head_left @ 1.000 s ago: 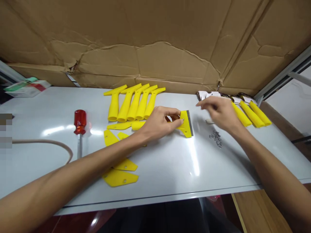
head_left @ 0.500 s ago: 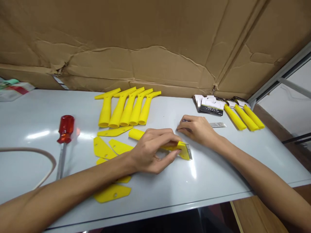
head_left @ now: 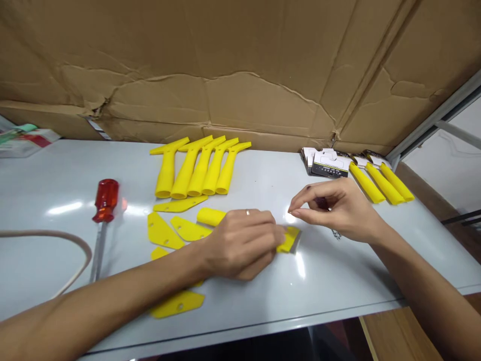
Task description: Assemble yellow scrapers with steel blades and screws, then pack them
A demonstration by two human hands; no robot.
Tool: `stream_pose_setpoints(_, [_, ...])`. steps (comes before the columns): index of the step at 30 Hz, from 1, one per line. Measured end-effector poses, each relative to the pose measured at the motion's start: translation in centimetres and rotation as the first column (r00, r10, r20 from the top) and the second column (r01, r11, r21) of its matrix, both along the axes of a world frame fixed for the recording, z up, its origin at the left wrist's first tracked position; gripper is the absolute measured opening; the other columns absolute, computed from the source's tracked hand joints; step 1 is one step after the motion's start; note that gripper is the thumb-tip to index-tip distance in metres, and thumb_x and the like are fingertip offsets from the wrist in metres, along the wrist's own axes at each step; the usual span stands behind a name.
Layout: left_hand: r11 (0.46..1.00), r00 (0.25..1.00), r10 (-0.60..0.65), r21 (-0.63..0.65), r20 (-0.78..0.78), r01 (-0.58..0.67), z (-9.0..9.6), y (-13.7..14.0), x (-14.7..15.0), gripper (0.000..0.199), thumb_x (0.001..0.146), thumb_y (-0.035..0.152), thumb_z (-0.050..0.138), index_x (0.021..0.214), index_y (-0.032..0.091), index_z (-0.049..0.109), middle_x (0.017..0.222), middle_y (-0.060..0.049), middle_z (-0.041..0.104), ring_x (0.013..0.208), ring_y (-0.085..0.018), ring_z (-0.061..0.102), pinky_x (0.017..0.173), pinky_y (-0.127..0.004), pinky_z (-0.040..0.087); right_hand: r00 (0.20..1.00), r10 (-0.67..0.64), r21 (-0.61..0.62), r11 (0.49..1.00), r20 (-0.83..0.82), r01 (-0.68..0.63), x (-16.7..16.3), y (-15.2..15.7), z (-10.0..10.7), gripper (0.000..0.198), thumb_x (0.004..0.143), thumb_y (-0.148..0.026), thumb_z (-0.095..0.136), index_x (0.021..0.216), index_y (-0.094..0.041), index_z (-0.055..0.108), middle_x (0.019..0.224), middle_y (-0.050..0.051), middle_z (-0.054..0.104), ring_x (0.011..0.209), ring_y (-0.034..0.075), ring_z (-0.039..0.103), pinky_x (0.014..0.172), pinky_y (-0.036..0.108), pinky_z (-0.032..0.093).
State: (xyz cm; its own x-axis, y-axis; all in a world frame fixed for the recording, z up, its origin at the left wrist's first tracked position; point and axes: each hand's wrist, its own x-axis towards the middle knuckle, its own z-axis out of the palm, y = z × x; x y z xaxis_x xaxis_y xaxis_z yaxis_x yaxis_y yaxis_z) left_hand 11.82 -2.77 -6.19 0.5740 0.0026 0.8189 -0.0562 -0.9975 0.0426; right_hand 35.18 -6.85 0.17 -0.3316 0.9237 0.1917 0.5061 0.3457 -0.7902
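Observation:
My left hand (head_left: 244, 245) is closed over a yellow scraper (head_left: 288, 239) lying low over the white table. The scraper's head, with a thin metal blade (head_left: 296, 242) along its edge, pokes out past my blurred fingertips, and its round handle (head_left: 210, 216) shows behind the hand. To the right, my right hand (head_left: 334, 210) is raised near the scraper head, thumb and forefinger pinched together. Whatever sits between those fingertips is too small to name. Small shiny metal pieces (head_left: 336, 234) show just under the right palm; whether held or lying there I cannot tell.
Several yellow scraper handles (head_left: 203, 168) stand in a row at the back. Flat yellow plates (head_left: 163, 230) lie beneath and beside my left forearm. A red-handled screwdriver (head_left: 106, 200) and a pale cable (head_left: 75, 240) are at left. Printed cards (head_left: 330, 163) and carded scrapers (head_left: 383, 183) lie back right.
My right hand has lifted from the table and come nearer, its fingers now pinched. My left hand has turned over the scraper, fingers covering more of it. The view has shifted slightly.

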Motion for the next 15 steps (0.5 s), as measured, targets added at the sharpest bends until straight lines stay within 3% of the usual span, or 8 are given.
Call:
stream_pose_setpoints(2, [0.973, 0.999, -0.022, 0.228, -0.036, 0.03, 0.2, 0.0, -0.1, 0.015, 0.093, 0.008, 0.055, 0.086, 0.015, 0.067, 0.083, -0.01, 0.077, 0.069, -0.018, 0.068, 0.059, -0.03, 0.06, 0.999, 0.027, -0.015, 1.0, -0.017, -0.027, 0.0, -0.4, -0.1, 0.011, 0.089, -0.029, 0.078, 0.087, -0.019, 0.083, 0.077, 0.002, 0.073, 0.057, 0.008, 0.047, 0.049, 0.026, 0.032])
stream_pose_setpoints(4, [0.936, 0.994, -0.027, 0.347, -0.102, 0.061, 0.4, -0.1, -0.3, 0.025, 0.095, 0.008, 0.053, 0.077, 0.015, 0.068, 0.079, -0.011, 0.077, 0.069, -0.018, 0.069, 0.062, -0.03, 0.062, 0.997, 0.078, -0.041, 0.996, -0.008, -0.078, 0.0, -0.7, -0.1, 0.007, 0.088, -0.024, 0.078, 0.087, -0.019, 0.084, 0.083, 0.002, 0.077, 0.058, 0.008, 0.051, 0.05, 0.025, 0.034])
stream_pose_setpoints(8, [0.945, 0.98, -0.035, 0.313, -0.195, 0.096, 0.7, -0.3, -0.6, 0.037, 0.096, 0.005, 0.048, 0.066, 0.016, 0.068, 0.068, -0.009, 0.07, 0.069, -0.02, 0.068, 0.066, -0.033, 0.063, 0.984, 0.171, -0.094, 0.982, 0.045, -0.166, -0.2, -1.2, -0.2, 0.007, 0.087, -0.019, 0.079, 0.089, -0.021, 0.085, 0.083, 0.001, 0.079, 0.06, 0.008, 0.057, 0.051, 0.024, 0.039])
stream_pose_setpoints(15, [0.947, 0.974, -0.029, 0.306, -0.225, 0.099, 0.0, -0.2, -0.8, 0.033, 0.091, 0.005, 0.061, 0.06, 0.016, 0.06, 0.062, -0.007, 0.063, 0.06, -0.02, 0.06, 0.052, -0.032, 0.054, 0.972, 0.235, -0.248, 0.943, 0.032, -0.22, -1.0, -1.5, -0.7, 0.012, 0.088, -0.014, 0.079, 0.095, -0.02, 0.085, 0.091, 0.001, 0.082, 0.077, 0.012, 0.072, 0.07, 0.025, 0.053])
